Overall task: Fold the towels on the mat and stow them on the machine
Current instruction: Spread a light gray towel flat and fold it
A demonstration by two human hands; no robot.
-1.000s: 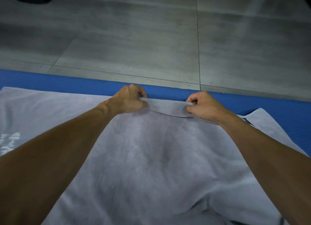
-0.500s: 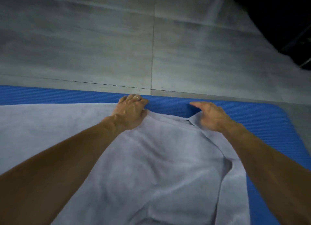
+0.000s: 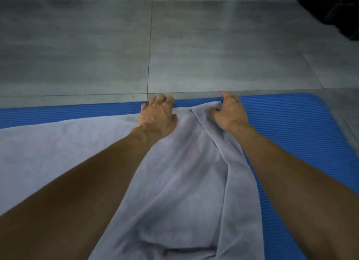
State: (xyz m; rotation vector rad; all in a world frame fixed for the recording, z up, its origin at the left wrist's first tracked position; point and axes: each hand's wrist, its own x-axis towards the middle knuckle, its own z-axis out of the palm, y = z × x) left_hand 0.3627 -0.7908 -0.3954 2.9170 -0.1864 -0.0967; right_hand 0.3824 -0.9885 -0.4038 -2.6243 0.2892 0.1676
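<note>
We see a grey towel (image 3: 174, 172) lying on a blue mat (image 3: 291, 123), which lies on a grey tiled floor (image 3: 97, 46). The towel covers most of the left and middle part of the mat; a strip of mat shows along the far edge and a wider part on the right. The right part of the towel is folded over, so a second layer lies on top with a diagonal edge running from the far side towards us.

Both arms reach forward to the far edge of the towel. The left hand (image 3: 158, 116) rests on the towel at that edge with its fingers bent downward over the cloth; a ring is on one finger. We cannot tell for certain if the fingers pinch the edge or only press it. The right hand (image 3: 230, 114) is at the far corner of the folded layer, with the fingers curled on the cloth and the thumb beside the fold; it seems to hold this corner.

In the top right corner there is a dark object (image 3: 345, 11), too dim to identify.
</note>
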